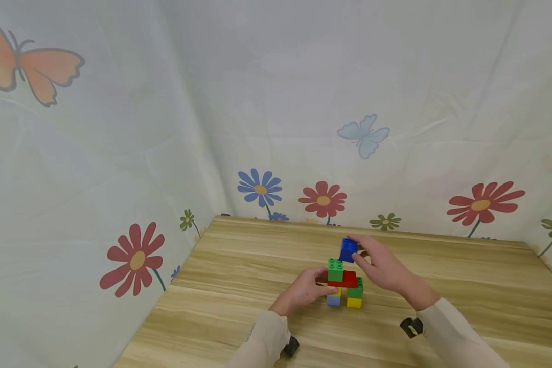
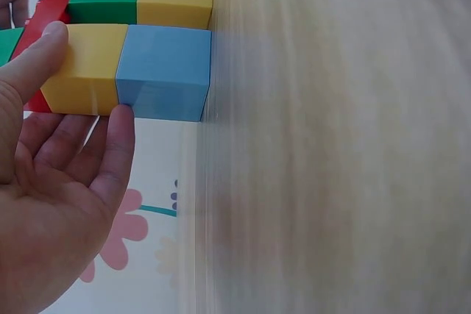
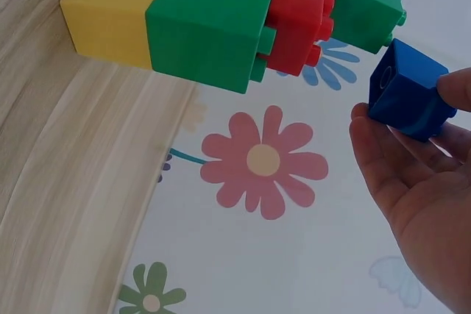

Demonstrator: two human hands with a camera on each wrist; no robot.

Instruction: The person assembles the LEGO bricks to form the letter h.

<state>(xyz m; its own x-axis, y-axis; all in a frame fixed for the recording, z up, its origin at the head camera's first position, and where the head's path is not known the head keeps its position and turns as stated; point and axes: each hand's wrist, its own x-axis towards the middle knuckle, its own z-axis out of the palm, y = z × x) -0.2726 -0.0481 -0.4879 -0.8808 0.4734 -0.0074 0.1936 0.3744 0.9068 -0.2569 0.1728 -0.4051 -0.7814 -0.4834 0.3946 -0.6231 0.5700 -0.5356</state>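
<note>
My right hand [image 1: 386, 268] pinches a dark blue brick [image 1: 348, 251] between thumb and fingers, above a small toy-brick structure and apart from it. Its hollow underside partly shows in the right wrist view. My left hand [image 1: 303, 292] grips the structure's left column, thumb on the near side and fingers behind. That column has a light blue brick [image 2: 163, 71] at the bottom and a yellow brick [image 2: 92, 71] above. A yellow brick [image 1: 354, 302] and a green brick [image 3: 210, 27] form the right column. Across both lies a red brick [image 1: 348, 279], with another green brick [image 1: 335, 272] on its left end.
The structure stands on a wood-grain table [image 1: 239, 266]. Behind and to the left of the table hangs a pale cloth [image 1: 276, 102] printed with flowers and butterflies. Black wrist straps [image 1: 411, 327] show by the beige sleeves [image 1: 455, 332].
</note>
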